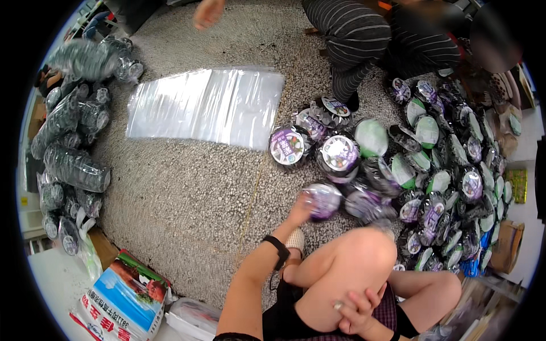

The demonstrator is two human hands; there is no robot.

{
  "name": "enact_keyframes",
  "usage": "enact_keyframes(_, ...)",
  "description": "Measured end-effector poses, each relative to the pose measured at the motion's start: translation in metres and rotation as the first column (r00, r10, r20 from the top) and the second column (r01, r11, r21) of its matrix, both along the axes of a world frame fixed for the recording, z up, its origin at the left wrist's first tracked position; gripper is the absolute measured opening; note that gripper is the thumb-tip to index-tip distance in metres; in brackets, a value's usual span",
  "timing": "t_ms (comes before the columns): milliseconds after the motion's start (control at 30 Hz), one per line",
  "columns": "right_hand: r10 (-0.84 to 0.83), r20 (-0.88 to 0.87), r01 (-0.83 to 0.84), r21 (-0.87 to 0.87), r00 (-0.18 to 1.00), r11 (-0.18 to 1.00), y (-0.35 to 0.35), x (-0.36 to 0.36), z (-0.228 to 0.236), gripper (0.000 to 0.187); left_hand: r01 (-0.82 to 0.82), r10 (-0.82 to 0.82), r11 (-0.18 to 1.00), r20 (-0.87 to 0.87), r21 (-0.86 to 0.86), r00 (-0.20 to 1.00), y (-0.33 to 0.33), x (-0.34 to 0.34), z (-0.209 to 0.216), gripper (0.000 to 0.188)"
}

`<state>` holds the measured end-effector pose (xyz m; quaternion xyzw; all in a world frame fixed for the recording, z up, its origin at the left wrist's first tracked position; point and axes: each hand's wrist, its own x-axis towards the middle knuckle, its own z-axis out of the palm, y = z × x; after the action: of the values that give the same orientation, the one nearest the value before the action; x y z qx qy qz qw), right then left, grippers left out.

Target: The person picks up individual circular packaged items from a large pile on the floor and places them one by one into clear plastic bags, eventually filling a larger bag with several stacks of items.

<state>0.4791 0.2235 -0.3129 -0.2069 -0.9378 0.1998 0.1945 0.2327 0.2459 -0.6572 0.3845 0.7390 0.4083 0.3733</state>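
My left hand (301,210) is closed on the edge of a round tub (323,201) with a purple and white lid, blurred by motion. Just right of it, another purple-labelled tub (364,202) lies at the edge of the heap, also smeared. Beyond it stand a tub with a white and purple round label (288,146) and a similar one (340,152). My right hand (359,310) lies against my bent leg, fingers loosely curled and apart, with nothing visible in it.
A big heap of film-wrapped tubs (426,132) covers the right side. Flat clear plastic sleeves (207,106) lie on the speckled floor. Bagged stacks (74,165) are piled left. A printed sack (122,298) is at lower left. Another person's hand (209,12) and striped trousers (358,34) show at the far side.
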Motion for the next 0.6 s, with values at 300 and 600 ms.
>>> enact_keyframes(300, 0.019, -0.221, -0.046, -0.118, 0.975, 0.992, 0.034, -0.018, -0.029, 0.015, -0.628, 0.549, 0.746, -0.741, 0.223, 0.388, 0.081, -0.210, 0.006, 0.009)
enact_keyframes(600, -0.014, -0.209, -0.018, -0.150, 0.978, 0.988, 0.084, -0.013, -0.040, 0.021, -0.460, 0.382, 0.888, -0.576, 0.010, 0.723, 0.078, -0.305, -0.017, 0.017)
